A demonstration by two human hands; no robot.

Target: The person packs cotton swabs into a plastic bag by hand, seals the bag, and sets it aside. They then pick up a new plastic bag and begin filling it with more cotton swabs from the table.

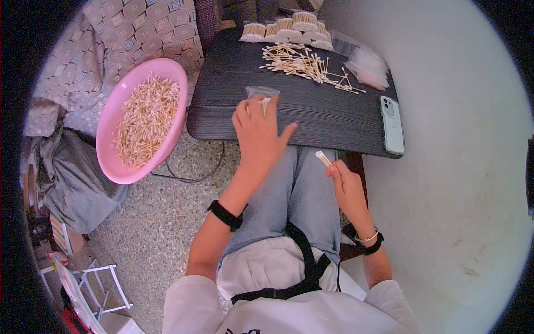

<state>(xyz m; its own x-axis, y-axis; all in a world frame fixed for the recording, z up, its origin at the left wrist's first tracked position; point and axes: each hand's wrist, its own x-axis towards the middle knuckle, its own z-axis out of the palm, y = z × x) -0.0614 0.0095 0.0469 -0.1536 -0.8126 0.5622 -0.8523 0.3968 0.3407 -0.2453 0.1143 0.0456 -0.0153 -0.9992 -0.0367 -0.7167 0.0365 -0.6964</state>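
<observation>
My left hand (260, 129) lies over a small clear plastic bag (261, 91) near the front of the dark table (217, 119). Its thumb is stretched out to the right and the fingers are apart, touching the bag. Some cotton swabs (265, 106) show between the fingers; the rest of the bag's contents is hidden. Just off the table's front edge, my right hand (347, 186) is closed on a small bunch of cotton swabs (322, 158), white tips pointing up and left.
Packed bundles of swabs (286, 29) stand along the back, with a loose swab pile (303, 62) before them. Empty plastic bags (368, 67) and a phone (392, 125) lie at right. A pink basin (105, 139) full of swabs is left of the table. A wall (456, 145) borders the right.
</observation>
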